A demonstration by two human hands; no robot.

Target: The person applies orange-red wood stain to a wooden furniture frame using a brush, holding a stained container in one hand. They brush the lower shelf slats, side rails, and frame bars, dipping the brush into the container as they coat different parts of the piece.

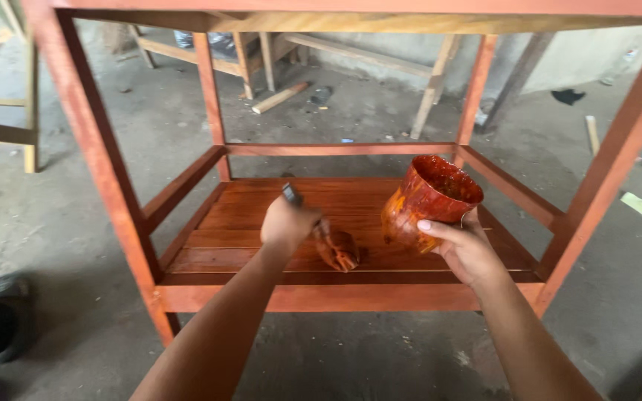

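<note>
Brush laid on the lower shelf, stain cup held beside it.

The left hand is closed around a paintbrush whose long axis slants from the dark handle tip at upper left down to the stain-soaked bristles at lower right, which rest on the slatted lower shelf of a red-brown wooden frame. The right hand grips a stain-coated cup, its mouth tilted up and to the right, just right of the brush. Rails edge the shelf on the left, back and right; bare boards lie open behind the brush.
</note>
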